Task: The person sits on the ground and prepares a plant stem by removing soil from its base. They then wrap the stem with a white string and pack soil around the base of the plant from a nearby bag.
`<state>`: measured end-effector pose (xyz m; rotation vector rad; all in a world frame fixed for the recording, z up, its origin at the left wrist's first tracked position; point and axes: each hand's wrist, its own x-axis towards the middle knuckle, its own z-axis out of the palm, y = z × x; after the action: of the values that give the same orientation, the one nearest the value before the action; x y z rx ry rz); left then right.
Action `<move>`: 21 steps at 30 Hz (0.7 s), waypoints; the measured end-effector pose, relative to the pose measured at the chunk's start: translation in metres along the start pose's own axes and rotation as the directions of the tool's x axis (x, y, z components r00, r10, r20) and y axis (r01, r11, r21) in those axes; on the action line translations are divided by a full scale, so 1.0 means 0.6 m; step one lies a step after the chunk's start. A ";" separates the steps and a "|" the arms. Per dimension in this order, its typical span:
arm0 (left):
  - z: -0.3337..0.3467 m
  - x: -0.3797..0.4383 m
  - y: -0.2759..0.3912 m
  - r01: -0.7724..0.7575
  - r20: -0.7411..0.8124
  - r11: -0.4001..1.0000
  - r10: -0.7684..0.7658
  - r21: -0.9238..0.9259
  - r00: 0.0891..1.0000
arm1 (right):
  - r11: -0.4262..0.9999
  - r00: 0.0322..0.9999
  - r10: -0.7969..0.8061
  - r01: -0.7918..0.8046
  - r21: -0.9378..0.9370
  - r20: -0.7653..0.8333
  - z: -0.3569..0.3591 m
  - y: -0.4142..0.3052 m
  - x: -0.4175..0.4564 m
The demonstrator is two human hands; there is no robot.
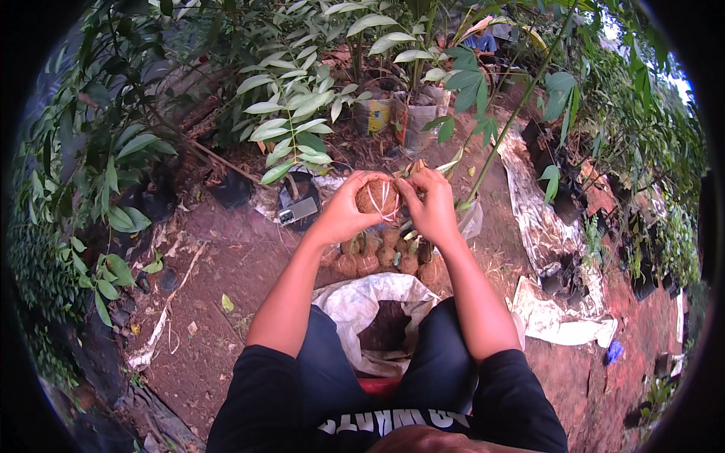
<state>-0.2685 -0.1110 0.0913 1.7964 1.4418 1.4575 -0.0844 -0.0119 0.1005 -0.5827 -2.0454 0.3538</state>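
My left hand (346, 205) is closed around a brown fibre-covered ball (369, 197), tied with pinkish-white string (385, 204). At its right side is my right hand (431, 203), thumb and forefinger pinched at the string; what lies between those fingertips is too small to tell. Below the hands, several similar fibre balls (367, 264) stand close together on the soil, some with green shoots. An open white woven sack (345, 300) holding dark material sits between my knees.
A phone (298, 210) lies left of my hands on a black plastic bag. Potted plants in bags (420, 122) stand ahead, and a slanting green stem (510, 124) rises at right. Whitish sheeting (532, 209) covers ground at right. Another person (481, 42) is partly visible far ahead.
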 end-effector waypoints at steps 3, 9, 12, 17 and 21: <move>0.000 0.000 0.005 -0.090 0.059 0.985 0.082 0.147 0.995 | 0.998 0.999 0.040 -0.041 -0.054 -0.015 0.006 0.009 -0.003; 0.016 -0.009 0.031 -0.187 0.050 0.905 0.181 0.381 0.982 | 0.997 0.995 0.074 -0.077 -0.033 -0.070 0.011 0.019 -0.003; 0.023 -0.017 0.072 -0.295 0.081 0.750 0.308 0.592 0.948 | 0.776 0.857 0.494 -0.510 0.372 0.144 -0.001 0.007 0.000; 0.040 -0.011 0.087 -0.419 0.067 0.676 0.482 0.606 0.874 | 0.335 0.802 0.532 -0.494 0.802 0.272 0.015 0.005 -0.008; 0.037 -0.009 0.076 -0.413 0.076 0.655 0.479 0.633 0.875 | -0.010 0.667 0.560 -0.588 0.809 0.492 0.005 -0.064 -0.001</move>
<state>-0.2277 -0.1266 0.1172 2.6989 1.7741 1.3697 -0.0965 -0.0444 0.1167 -0.5842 -1.0416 1.9812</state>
